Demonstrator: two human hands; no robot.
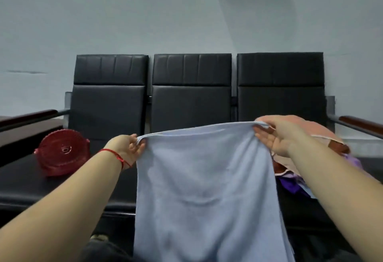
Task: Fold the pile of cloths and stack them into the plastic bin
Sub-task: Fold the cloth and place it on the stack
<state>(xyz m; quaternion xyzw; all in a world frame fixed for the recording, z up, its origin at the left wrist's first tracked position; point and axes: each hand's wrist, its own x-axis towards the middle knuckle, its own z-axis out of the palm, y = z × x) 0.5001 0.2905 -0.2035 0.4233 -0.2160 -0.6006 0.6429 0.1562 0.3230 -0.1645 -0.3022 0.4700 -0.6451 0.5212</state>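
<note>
No text, label, brand, number or sign can be read anywhere in the view.

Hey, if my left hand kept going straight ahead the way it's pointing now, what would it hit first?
Probably the black backrest of the middle seat. Your left hand, pinching a top corner of the light blue cloth, points forward and slightly right; the red basket lies off to its left. Depth is hard to judge here.
</note>
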